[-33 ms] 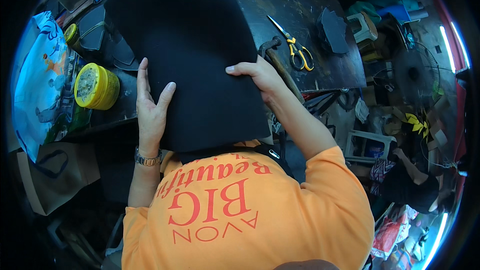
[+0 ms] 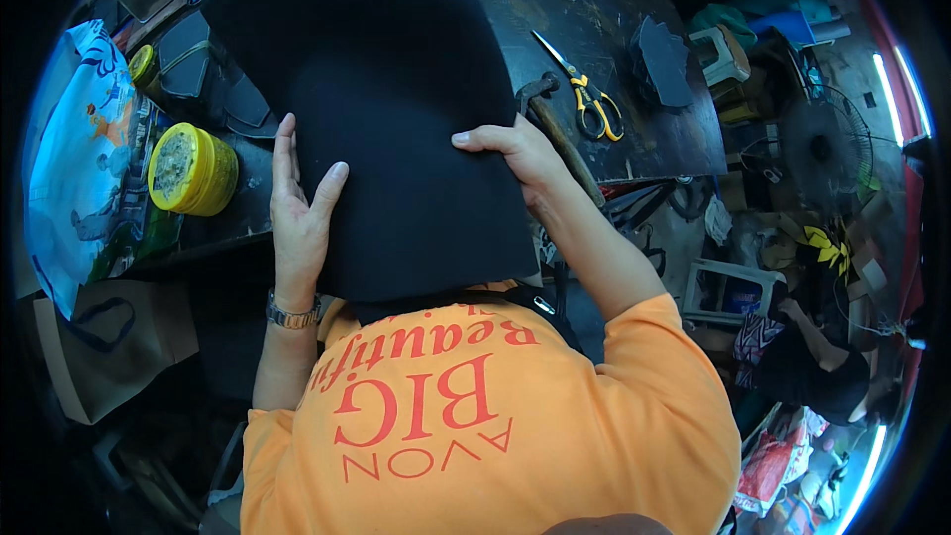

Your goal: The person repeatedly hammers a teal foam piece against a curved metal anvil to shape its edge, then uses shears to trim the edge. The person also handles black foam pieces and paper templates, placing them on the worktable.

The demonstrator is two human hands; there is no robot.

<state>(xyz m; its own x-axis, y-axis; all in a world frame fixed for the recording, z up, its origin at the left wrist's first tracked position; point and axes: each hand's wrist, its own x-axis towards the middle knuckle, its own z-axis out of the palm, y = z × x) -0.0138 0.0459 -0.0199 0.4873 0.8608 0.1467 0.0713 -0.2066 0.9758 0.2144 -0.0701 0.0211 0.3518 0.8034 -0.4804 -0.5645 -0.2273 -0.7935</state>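
We see a large black sheet (image 2: 406, 168) directly between the two sets of fingers, reaching toward us below them and well out past their tips. At its left edge, our left hand (image 2: 299, 223) has its four fingers close together along the border, the thumb spread away and lying over the sheet; how firmly it presses, we cannot tell. Our right hand (image 2: 523, 154) pinches the opposite edge: the thumb lies on the upper face, and most of the other fingers are hidden beneath.

Just below the left fingers we find a metal wristwatch (image 2: 293, 313), and further below both hands an orange shirt (image 2: 555, 416). Right beside the right fingers lies a hammer (image 2: 565, 144), its handle running back behind the forearm. To the left of the left fingers stands a yellow tub (image 2: 198, 173). Past the hammer from the right fingers, we see yellow-and-black scissors (image 2: 594, 109), their blades ajar, on a dark table (image 2: 575, 0); farther out in that direction sit dark cut pieces (image 2: 662, 61). Beyond the tub, left of the fingers, is a blue printed bag (image 2: 84, 159). Well to the right of the right fingers we make out a fan (image 2: 822, 149).
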